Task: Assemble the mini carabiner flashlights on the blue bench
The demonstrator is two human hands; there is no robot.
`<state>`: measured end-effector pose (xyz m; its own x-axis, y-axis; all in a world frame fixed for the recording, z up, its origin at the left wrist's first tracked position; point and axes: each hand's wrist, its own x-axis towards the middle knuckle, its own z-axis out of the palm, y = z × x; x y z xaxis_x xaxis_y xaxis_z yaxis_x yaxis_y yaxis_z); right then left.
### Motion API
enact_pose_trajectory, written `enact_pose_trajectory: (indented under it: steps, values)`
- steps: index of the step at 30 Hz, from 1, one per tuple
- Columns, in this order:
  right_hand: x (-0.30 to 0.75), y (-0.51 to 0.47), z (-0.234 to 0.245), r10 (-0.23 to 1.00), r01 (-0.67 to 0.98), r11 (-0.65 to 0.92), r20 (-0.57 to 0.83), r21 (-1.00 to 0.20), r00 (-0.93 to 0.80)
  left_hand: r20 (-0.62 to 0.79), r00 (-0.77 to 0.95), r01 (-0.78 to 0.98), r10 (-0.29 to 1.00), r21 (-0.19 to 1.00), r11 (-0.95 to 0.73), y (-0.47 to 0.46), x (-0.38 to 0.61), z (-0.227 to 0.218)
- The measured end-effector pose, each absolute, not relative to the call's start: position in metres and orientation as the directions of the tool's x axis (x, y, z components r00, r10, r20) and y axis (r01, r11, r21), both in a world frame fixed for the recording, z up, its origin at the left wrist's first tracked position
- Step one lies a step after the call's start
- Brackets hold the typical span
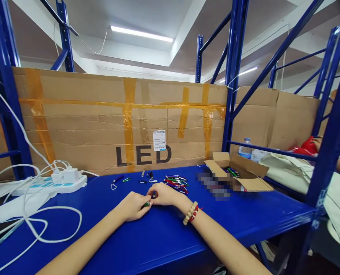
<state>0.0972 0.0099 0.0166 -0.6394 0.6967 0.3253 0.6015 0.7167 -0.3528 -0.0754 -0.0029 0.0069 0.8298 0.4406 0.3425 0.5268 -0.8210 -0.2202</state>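
Note:
My left hand [135,206] is closed around a small, slim dark-green piece [147,204]; its kind is hard to make out. My right hand [165,194] meets it fingertip to fingertip, pinching a small dark piece [154,195] partly hidden by the fingers. Just beyond the right hand is a pile of slim, shiny red, green, blue and purple pieces [177,183]. Past the left hand lie a green carabiner [126,179], a silver heart-like clip [114,186] and a dark purple stick-like piece [118,178]. Several small black and silver parts [149,175] rest at the back.
A blue shelf top [115,244] carries everything, backed by a taped cardboard sheet [101,133]. An open cardboard box [251,179] with similar colored pieces stands right. On the left are a white power strip [80,182] and looping cables [79,221]. Blue posts [231,95] rise behind.

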Motion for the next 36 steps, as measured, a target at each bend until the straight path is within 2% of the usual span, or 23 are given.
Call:
enact_pose_trajectory:
  steps: [16, 28, 36]
  values:
    - [0.0967, 0.0084, 0.0156, 0.712, 0.642, 0.701, 0.350, -0.310, -0.609, 0.304, 0.805, 0.582, 0.510, -0.236, -0.778, -0.0071, -0.0747, 0.0099]
    - [0.0982, 0.0126, 0.0111, 0.660, 0.577, 0.751, 0.381, -0.322, -0.647, 0.311, 0.797, 0.592, 0.517, -0.234, -0.771, -0.0099, -0.0732, 0.0120]
    - [0.0976, 0.0137, 0.0088, 0.690, 0.602, 0.722, 0.413, -0.340, -0.595, 0.308, 0.789, 0.603, 0.531, -0.225, -0.765, -0.0119, -0.0721, 0.0140]
